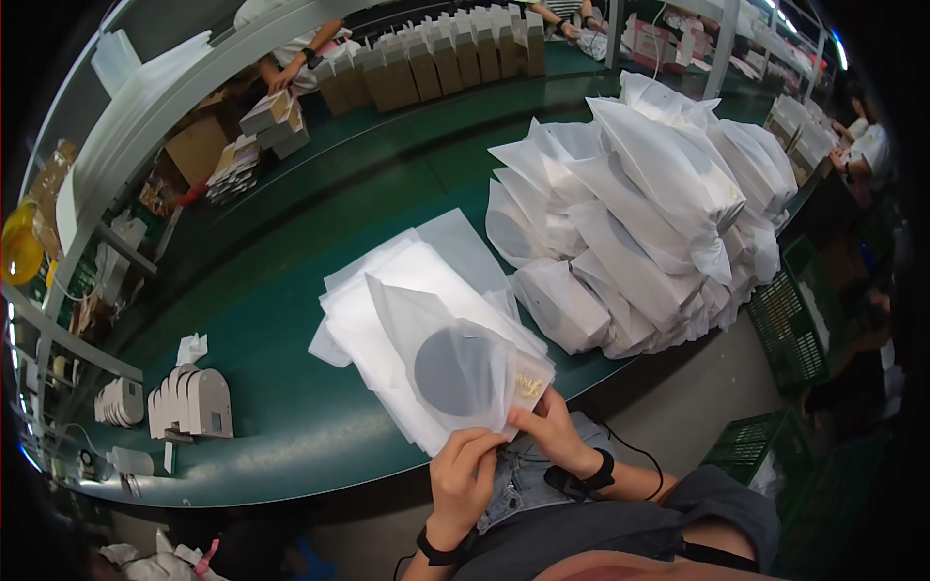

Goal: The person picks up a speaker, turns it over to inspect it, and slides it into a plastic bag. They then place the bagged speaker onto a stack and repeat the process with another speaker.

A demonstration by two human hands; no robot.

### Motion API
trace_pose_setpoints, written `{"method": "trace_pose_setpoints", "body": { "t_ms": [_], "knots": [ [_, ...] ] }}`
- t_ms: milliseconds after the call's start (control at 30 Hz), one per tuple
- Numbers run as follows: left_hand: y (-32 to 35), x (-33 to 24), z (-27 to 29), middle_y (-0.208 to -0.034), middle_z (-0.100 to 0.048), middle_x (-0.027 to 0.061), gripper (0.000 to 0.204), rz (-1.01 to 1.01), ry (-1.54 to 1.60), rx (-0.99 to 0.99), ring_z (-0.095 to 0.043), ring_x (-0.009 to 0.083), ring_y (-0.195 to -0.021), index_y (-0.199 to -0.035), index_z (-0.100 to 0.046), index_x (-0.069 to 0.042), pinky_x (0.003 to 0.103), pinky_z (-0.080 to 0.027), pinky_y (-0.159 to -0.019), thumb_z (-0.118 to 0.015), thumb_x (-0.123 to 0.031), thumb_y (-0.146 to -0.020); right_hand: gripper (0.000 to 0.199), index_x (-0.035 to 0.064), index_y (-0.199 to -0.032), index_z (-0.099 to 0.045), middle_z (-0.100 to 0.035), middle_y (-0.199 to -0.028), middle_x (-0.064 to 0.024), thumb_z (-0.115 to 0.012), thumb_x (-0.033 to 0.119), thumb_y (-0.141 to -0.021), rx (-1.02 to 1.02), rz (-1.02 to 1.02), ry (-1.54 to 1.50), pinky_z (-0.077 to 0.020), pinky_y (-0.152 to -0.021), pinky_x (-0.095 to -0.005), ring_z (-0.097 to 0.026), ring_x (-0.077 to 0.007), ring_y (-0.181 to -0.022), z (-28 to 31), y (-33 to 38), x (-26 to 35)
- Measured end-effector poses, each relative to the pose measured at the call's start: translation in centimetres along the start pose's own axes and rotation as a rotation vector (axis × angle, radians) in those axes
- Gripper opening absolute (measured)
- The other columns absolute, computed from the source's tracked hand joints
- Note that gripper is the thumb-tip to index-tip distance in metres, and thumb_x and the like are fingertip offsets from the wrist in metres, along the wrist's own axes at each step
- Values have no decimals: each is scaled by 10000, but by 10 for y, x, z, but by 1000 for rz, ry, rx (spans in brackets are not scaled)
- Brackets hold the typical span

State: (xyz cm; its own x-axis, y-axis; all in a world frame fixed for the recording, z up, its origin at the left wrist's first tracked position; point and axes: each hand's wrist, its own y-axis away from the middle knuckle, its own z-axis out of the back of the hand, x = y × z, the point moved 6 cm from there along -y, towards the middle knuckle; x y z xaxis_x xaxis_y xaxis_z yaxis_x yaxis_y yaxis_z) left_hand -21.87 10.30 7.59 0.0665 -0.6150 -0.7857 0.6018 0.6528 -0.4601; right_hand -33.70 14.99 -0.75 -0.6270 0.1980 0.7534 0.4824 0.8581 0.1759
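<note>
My left hand (463, 476) pinches the near edge of a translucent white bag (399, 315). My right hand (554, 431) grips the same bag at its right corner, thumb on top. Through the film shows a grey disc (453, 368) on a pale piece with gold lettering. The bag's far end lies loose over a fanned stack of flat white bags (354, 320) on the green work surface (291, 387). To the right rises a large heap of filled white bags (630, 223), each bulging around something boxy; grey round shapes show through some.
Arched pale pieces (203, 402) stand in a row at the left. Across the green surface are upright brown boxes (426, 68) and a co-worker's hand (288, 73) by white boxes (276, 121). Green crates (790, 315) sit at the lower right. A metal frame (145, 126) curves overhead.
</note>
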Motion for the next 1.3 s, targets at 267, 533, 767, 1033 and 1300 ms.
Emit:
{"method": "trace_pose_setpoints", "body": {
  "t_ms": [267,533,767,1033,1300],
  "knots": [
    [9,-19,19,-784,-573,96,208,-301,-85,-307,-573,200,-672,-801,-632,-42,268,-447,-573,-604,92,-644,505,-2,-1207,-415,-504,-1181,-106,-644,123,-775,373,454,903,-421,-879,-294,-518,-162,-1041,-27,19,14],
    [17,-39,-49,-843,-595,86,254,-497,99,329,-588,236,-650,-864,-636,-41,279,-461,-529,-598,43,-628,389,-17,-1168,-457,-555,-1093,-155,-535,194,-851,225,-55,139,-398,-878,-267,-515,-174,-1048,18,6,-40],
    [-8,-36,-9,-819,-578,87,284,-395,153,84,-563,211,-633,-832,-638,-41,253,-440,-524,-576,116,-604,351,-16,-1134,-486,-570,-1047,-159,-487,233,-887,459,70,737,-399,-870,-260,-516,-176,-1041,-24,9,-28],
    [-22,-53,76,-799,-429,56,147,-231,59,-534,-398,99,-661,-705,-448,-66,198,-329,-619,-537,17,-788,292,-4,-1074,-529,-579,-996,-130,-521,206,-871,673,-61,571,-410,-855,-266,-534,-210,-1009,-95,24,3],
    [-4,-64,124,-715,-472,64,270,-222,328,-875,-397,88,-576,-631,-398,-91,197,-313,-545,-608,-52,-797,305,31,-1073,-563,-554,-1141,-109,-579,159,-797,1079,790,886,-371,-932,-374,-508,-265,-1060,-115,55,51]
  ]
}}
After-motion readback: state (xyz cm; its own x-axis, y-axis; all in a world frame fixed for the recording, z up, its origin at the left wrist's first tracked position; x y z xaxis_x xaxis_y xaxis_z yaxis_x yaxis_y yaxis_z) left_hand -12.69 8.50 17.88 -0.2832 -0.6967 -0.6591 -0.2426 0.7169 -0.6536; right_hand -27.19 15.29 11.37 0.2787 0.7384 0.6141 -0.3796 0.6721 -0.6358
